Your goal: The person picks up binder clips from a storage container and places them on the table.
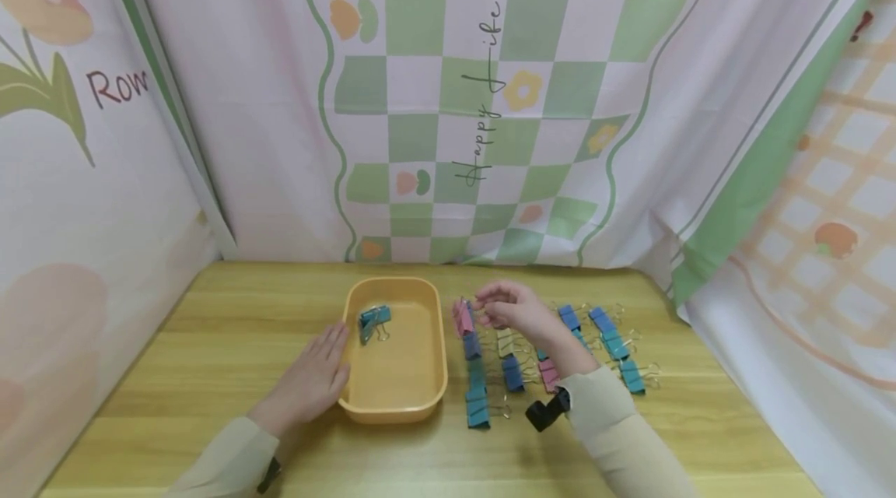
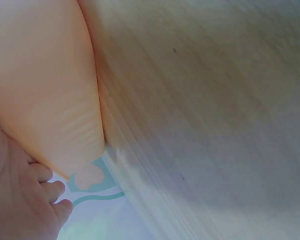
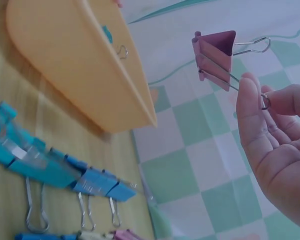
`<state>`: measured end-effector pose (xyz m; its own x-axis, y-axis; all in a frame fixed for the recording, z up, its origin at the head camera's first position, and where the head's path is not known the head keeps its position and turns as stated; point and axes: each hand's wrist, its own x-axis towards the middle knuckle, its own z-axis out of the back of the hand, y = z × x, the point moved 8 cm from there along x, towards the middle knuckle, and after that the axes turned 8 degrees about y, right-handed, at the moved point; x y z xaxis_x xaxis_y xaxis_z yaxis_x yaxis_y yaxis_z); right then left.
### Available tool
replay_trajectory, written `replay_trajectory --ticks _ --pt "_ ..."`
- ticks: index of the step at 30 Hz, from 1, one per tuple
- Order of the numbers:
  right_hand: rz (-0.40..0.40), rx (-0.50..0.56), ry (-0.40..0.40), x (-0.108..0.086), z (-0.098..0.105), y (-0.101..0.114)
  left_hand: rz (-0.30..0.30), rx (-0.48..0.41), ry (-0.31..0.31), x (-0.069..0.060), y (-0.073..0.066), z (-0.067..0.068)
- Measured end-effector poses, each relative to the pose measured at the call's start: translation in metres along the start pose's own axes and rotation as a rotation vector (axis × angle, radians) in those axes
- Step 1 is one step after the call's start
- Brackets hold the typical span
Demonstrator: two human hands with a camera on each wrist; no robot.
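My right hand (image 1: 518, 315) pinches a wire handle of a pink binder clip (image 3: 215, 60) between thumb and finger. In the right wrist view, the clip is raised, its other handle sticking out. From the head view it appears above the far end of the nearest column of binder clips (image 1: 477, 411). A yellow plastic tray (image 1: 395, 415) stands left of that column. Inside it, near the far left, lie teal binder clips (image 1: 376, 317). Against the tray's left side rests my left hand (image 1: 308, 377), fingers extended along the rim.
More binder clips stand in columns to the right, among them a blue one (image 1: 513, 375), a cream one (image 1: 505, 342) and a teal one (image 1: 632, 377). My right forearm partly hides them. A patterned curtain (image 1: 413, 93) hangs behind the wooden table (image 1: 203, 350).
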<state>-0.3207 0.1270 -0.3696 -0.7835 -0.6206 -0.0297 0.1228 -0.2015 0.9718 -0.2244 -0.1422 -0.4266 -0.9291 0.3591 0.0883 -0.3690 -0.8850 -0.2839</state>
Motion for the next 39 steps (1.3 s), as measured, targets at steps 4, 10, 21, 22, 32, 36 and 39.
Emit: replay_trajectory --ticks 4,10,21,22,32,36,39 --pt "0.011 0.020 0.015 -0.011 0.003 -0.005 -0.001 0.010 0.003 0.001 0.000 -0.001" --pt "0.003 0.023 0.030 -0.024 0.008 -0.016 -0.002 0.007 -0.009 0.000 0.001 0.000" --pt "-0.037 0.011 0.016 -0.055 0.023 -0.038 -0.009 -0.008 -0.012 -0.001 0.000 0.001" --pt "-0.040 0.003 0.016 -0.057 0.025 -0.040 -0.008 -0.010 -0.012 -0.001 0.000 0.002" --pt "-0.097 0.060 0.071 -0.075 0.028 -0.058 -0.003 -0.007 -0.007 0.000 0.000 0.002" --pt "-0.129 0.096 0.084 -0.081 0.029 -0.068 -0.002 -0.007 -0.006 0.001 0.000 0.001" --pt "-0.133 0.124 0.118 -0.085 0.028 -0.074 -0.003 -0.008 -0.006 0.001 0.001 0.000"
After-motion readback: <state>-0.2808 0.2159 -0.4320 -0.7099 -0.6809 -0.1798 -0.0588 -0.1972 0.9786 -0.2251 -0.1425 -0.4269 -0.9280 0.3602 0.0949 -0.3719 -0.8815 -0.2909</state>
